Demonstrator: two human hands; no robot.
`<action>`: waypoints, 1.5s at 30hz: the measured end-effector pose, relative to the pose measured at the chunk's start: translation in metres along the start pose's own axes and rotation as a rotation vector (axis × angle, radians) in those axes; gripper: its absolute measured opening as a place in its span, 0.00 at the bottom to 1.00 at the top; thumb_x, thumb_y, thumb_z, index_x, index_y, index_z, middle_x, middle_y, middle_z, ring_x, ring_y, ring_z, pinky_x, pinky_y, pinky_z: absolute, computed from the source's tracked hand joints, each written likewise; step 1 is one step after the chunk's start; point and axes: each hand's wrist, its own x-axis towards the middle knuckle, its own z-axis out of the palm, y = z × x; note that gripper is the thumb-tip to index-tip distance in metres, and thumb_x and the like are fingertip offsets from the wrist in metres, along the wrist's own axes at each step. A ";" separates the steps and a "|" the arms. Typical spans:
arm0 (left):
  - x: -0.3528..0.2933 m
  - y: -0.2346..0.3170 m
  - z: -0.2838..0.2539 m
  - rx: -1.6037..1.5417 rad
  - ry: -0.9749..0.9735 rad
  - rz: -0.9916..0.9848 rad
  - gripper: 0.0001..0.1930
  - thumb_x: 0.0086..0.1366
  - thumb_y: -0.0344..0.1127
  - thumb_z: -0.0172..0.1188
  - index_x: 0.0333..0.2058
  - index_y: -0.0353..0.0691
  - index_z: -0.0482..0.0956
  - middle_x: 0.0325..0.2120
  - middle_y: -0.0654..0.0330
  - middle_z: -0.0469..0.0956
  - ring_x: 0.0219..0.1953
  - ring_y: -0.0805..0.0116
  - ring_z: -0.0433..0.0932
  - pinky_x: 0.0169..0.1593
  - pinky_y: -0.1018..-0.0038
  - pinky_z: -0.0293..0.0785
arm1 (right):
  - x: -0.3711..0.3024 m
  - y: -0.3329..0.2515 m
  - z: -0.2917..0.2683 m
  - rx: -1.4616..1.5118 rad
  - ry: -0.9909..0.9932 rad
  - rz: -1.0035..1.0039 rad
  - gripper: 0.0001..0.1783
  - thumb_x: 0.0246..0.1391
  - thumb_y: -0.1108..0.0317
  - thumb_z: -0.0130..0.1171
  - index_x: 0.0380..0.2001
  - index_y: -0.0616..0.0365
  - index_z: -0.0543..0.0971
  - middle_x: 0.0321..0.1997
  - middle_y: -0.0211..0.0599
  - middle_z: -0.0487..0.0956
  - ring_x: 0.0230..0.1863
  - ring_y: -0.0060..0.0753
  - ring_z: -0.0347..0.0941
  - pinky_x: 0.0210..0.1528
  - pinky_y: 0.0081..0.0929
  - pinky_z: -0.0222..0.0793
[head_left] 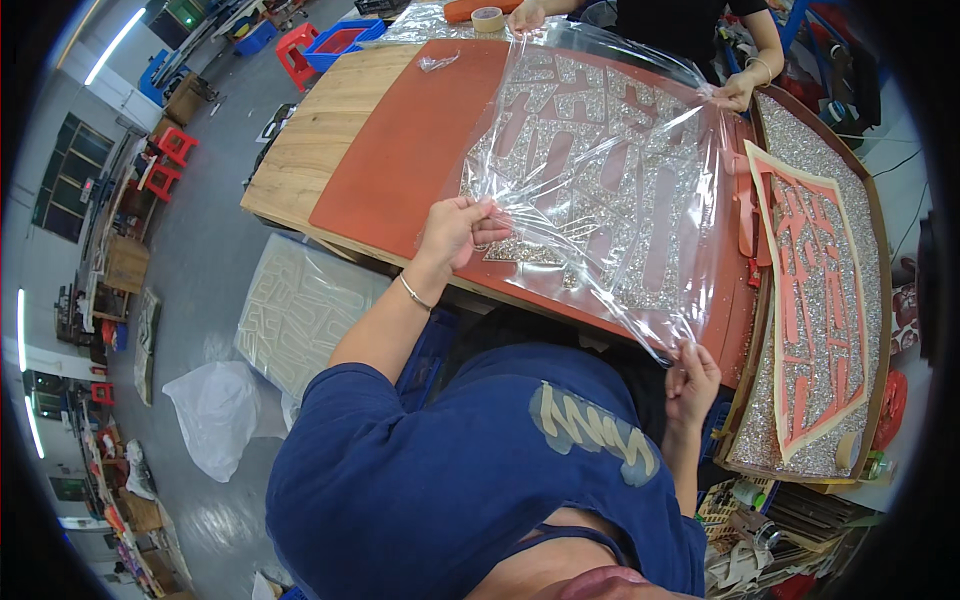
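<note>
Film (612, 195) in both hands (460, 236) (692, 384); seemingly taut

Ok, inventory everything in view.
film: one, transparent, over mat
pattern: one, silvery, under film
mat: one, red, on table
table: one, tan, centre
tray: one, brown, right of table
stencil: one, red-cream, in tray
tape rolls: two, tan, table and tray
wrapped panel: one, pale, left of table
bag: one, white, floor
stools: several, red, left
clutter: uncountable, mixed, edges
coworker's hands: two, bare, far film edge
left grip: one, bare, film's near left
right grip: one, bare, film's near right
</note>
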 end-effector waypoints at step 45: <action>-0.063 0.005 -0.041 -0.090 -0.160 -0.102 0.12 0.61 0.23 0.51 0.43 0.28 0.68 0.41 0.48 0.75 0.43 0.60 0.78 0.45 0.67 0.80 | -0.013 0.012 0.010 -0.205 -0.051 -0.003 0.10 0.61 0.66 0.52 0.35 0.64 0.76 0.25 0.33 0.79 0.08 0.09 0.56 0.09 0.09 0.50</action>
